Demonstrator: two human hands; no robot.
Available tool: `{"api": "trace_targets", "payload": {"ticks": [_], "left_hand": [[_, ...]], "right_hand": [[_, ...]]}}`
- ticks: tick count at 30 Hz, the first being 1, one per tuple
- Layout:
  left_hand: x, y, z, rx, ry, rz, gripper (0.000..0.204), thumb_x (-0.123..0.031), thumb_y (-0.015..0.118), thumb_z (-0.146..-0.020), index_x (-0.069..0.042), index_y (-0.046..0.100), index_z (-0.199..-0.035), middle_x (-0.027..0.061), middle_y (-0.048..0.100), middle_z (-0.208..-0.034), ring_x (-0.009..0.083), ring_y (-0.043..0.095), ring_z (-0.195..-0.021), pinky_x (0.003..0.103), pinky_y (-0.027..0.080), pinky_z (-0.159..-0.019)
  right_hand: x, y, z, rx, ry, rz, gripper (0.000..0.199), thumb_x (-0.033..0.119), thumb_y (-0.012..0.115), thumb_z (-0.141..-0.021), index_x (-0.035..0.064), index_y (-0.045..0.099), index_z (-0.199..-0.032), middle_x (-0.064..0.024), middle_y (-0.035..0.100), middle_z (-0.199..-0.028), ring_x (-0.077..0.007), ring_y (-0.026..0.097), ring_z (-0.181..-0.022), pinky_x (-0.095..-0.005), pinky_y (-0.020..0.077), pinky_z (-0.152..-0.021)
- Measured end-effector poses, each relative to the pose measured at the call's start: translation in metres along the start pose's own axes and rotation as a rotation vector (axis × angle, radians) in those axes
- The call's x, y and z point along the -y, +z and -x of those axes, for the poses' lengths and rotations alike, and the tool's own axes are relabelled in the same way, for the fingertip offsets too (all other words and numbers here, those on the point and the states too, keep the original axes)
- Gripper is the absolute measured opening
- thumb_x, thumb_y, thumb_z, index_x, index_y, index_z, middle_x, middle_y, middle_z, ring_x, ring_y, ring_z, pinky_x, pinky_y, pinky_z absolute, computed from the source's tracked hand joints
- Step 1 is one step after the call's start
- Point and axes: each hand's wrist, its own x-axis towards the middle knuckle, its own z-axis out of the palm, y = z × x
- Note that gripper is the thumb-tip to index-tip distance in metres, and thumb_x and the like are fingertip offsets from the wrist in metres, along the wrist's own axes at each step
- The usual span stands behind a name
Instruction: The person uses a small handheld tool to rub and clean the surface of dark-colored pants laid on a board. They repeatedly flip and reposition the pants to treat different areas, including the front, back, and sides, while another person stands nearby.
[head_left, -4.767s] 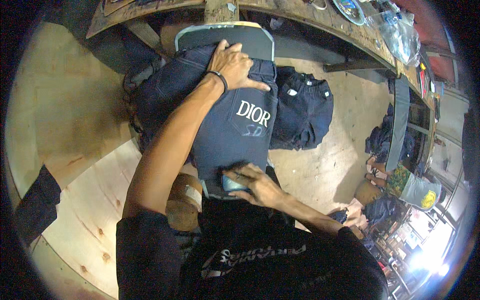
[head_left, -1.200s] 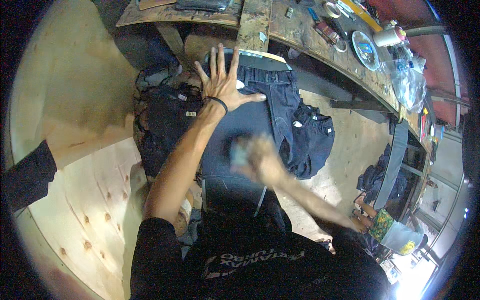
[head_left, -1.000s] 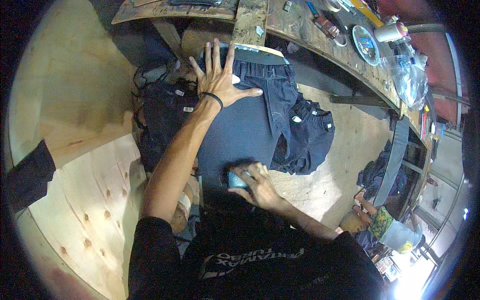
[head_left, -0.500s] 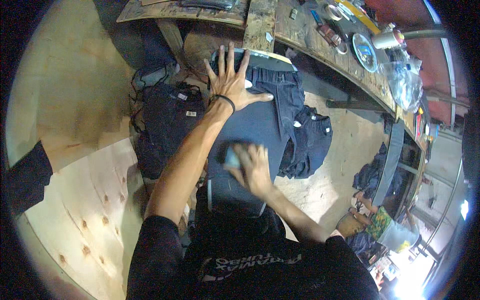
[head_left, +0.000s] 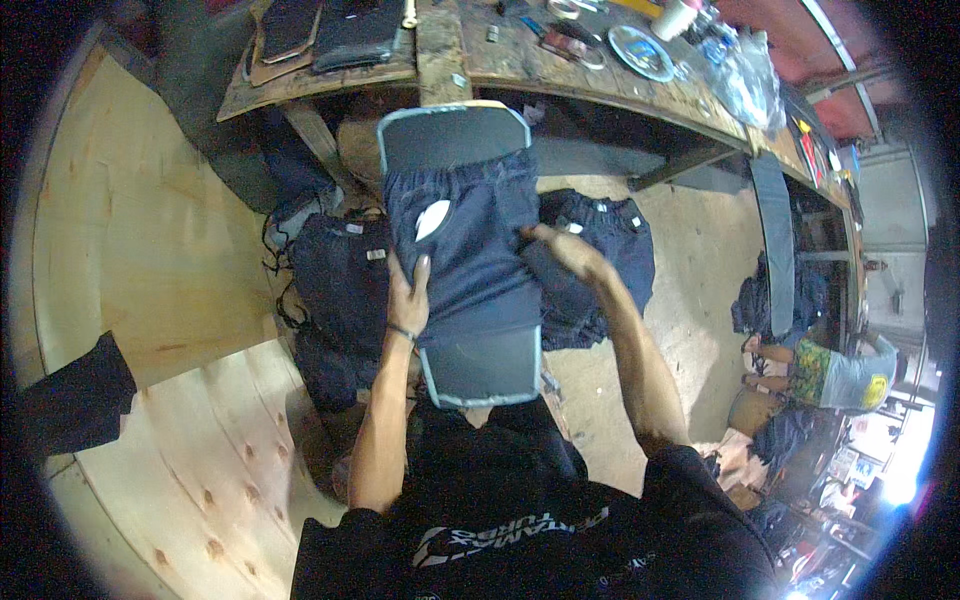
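Note:
Dark navy elastic-waist shorts (head_left: 465, 270) are pulled over a flat dark board (head_left: 455, 138) with light-blue edging, which sticks out beyond the waistband and at the near end. A white oval patch (head_left: 432, 220) shows on the cloth's left side. My left hand (head_left: 407, 298) grips the left edge, thumb on top and its other fingers mostly hidden. At the right edge my right hand (head_left: 572, 250) is closed with the cloth pinched at its fingertips.
Dark garment piles (head_left: 340, 275) flank the board, with more (head_left: 600, 225) on the right. Ahead, a wooden workbench (head_left: 390, 78) carries dark panels, a blue bowl (head_left: 640, 52) and plastic bags (head_left: 748, 85). Another person (head_left: 840, 375) sits at the far right.
The shorts now lie across the board's middle, leaving both board ends bare. My left hand moved from the waistband to the left edge; my right hand moved from the surface to the right edge.

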Motion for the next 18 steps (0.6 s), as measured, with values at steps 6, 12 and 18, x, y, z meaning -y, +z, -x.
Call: {"api": "trace_targets", "payload": {"ticks": [6,12,18], "left_hand": [[-0.067,-0.053,0.211,0.529,-0.506,-0.308,0.083,-0.031,0.072,-0.100,0.010,0.028,-0.158,0.0260,0.039,-0.161,0.0340,0.036,-0.151,0.044,0.024,-0.126],[-0.100,0.039,0.210,0.999,-0.248,0.267,0.073,-0.027,0.073,-0.099,0.001,0.037,-0.156,0.0177,0.049,-0.153,0.0300,0.043,-0.144,0.044,0.029,-0.124],[-0.153,0.167,0.080,0.592,0.230,-0.163,0.093,-0.033,0.073,-0.096,-0.005,0.018,-0.166,0.0331,0.025,-0.166,0.0502,0.027,-0.153,0.051,0.026,-0.128]], "right_hand": [[-0.032,0.073,0.226,0.398,0.217,0.081,0.069,0.052,0.045,-0.109,-0.0010,0.050,-0.152,-0.0200,0.049,-0.158,-0.0294,0.044,-0.148,-0.0403,0.0304,-0.124],[-0.111,0.023,0.376,-0.162,0.442,-0.257,0.065,0.051,0.041,-0.111,-0.0016,0.059,-0.145,-0.0237,0.056,-0.151,-0.0342,0.049,-0.145,-0.0426,0.0341,-0.122],[-0.182,-0.072,0.265,-0.864,0.497,-0.076,0.079,0.059,0.046,-0.106,0.0008,0.033,-0.159,-0.0296,0.047,-0.156,-0.0406,0.044,-0.147,-0.0449,0.0342,-0.121]]}}
